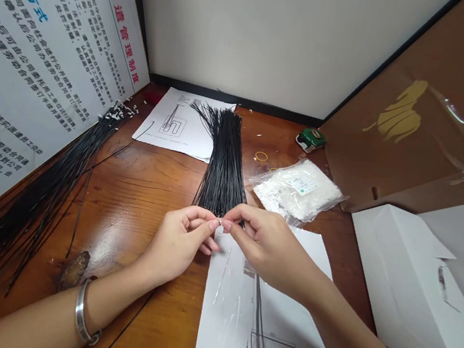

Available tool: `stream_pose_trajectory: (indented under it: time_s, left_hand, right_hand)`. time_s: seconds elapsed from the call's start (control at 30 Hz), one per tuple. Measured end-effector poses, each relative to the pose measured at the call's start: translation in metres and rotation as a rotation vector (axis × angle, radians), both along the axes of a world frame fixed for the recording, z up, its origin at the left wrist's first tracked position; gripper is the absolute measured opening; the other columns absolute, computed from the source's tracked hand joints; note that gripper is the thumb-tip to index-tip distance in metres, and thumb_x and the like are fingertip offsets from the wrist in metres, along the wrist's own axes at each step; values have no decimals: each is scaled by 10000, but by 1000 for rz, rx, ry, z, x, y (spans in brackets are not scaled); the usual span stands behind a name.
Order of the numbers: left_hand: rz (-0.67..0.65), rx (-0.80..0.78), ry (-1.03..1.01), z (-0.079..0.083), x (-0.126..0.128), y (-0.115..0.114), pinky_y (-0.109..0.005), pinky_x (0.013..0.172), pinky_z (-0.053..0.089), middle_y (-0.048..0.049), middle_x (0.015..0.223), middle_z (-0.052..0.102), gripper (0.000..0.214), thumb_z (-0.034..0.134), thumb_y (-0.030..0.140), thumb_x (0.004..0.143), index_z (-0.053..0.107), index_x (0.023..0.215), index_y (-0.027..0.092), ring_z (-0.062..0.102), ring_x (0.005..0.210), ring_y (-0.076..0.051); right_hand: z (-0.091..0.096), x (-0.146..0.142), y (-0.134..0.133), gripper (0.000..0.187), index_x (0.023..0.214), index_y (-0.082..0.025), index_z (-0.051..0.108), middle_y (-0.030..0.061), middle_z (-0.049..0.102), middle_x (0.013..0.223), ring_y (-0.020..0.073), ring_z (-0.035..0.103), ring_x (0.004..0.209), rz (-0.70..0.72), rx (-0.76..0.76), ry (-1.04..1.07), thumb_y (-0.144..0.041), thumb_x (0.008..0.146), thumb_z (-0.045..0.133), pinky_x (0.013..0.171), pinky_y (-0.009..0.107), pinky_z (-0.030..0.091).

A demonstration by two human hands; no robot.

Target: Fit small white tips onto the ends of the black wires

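My left hand (182,239) and my right hand (263,242) meet above the top of a printed drawing sheet (218,323), both pinching with thumb and forefinger. Between the fingertips shows a tiny white connector (220,224), partly covered by them. A thin black wire (126,324) comes out from under my left wrist and runs toward the near edge; its upper end is hidden by the hand. Just beyond my fingers lies a thick bundle of black wires (225,161). Right of it rests a clear plastic bag of small white parts (301,190).
Another bundle of black wires (46,193), with white ends, leans along the left sign board (49,53). A second drawing sheet (156,128) lies at the back. A green tape measure (310,140), a rubber band (261,156) and a white box (411,288) are to the right.
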State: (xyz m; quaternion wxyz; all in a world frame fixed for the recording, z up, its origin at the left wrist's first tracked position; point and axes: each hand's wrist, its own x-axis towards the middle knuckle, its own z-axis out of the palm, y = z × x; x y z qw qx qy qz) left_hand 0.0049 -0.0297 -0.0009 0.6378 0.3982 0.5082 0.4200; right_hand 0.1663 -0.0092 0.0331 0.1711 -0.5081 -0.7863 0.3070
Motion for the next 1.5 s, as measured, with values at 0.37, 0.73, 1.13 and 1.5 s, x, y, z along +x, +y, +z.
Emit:
stream_pose_trajectory:
  time_s: [0.37, 0.73, 1.13, 1.5]
  left_hand:
    - [-26, -24, 39, 2, 1, -1, -182, 511, 508, -3, 578, 645, 115, 621, 228, 800, 603, 781, 116, 656, 564, -116]
    - [56, -12, -31, 2, 2, 3, -199, 501, 528, -5, 592, 659, 164, 629, 287, 799, 588, 804, 128, 667, 550, -129]
    - [24, 20, -25, 1, 0, 1, -228, 528, 536, -14, 580, 666, 199, 645, 330, 784, 601, 797, 136, 673, 567, -148]
    - [18, 14, -10, 1, -1, 0, -228, 545, 537, -15, 572, 668, 218, 655, 348, 779, 610, 790, 135, 676, 570, -150]
  right_hand:
    - [4, -3, -1, 198, 755, -188, 601, -12, 582, 581, 116, 500, 488, 9, -44, -12, -216, 893, 462, 498, 261, 359]
    - [-4, -2, 0, 133, 812, -204, 681, -29, 568, 536, 99, 416, 424, -39, 187, 15, -263, 846, 567, 445, 259, 308]
    - [-16, -1, 0, 228, 792, -179, 703, 26, 704, 739, 148, 610, 648, 44, 416, 23, -200, 882, 495, 581, 280, 435]
    - [-21, -1, 0, 283, 779, -156, 715, 48, 688, 720, 141, 599, 612, 118, 514, 5, -194, 895, 459, 546, 271, 452]
